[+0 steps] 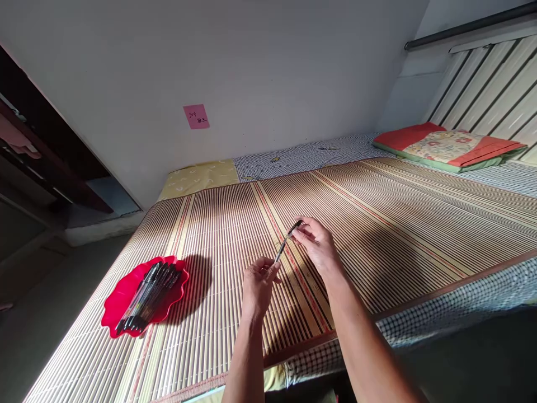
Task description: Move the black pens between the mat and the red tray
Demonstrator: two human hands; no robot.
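Note:
A thin black pen is held up over the striped bamboo mat between both hands. My left hand pinches its lower end with closed fingers. My right hand pinches its upper end, near the cap, fingers also closed. To the left on the mat lies a red scalloped plate holding several black pens bunched together.
A pillow with an orange and floral cover lies at the far right of the bed. A pink sticky note is stuck on the white wall. The bed's front edge shows a checked sheet; the floor drops away at left.

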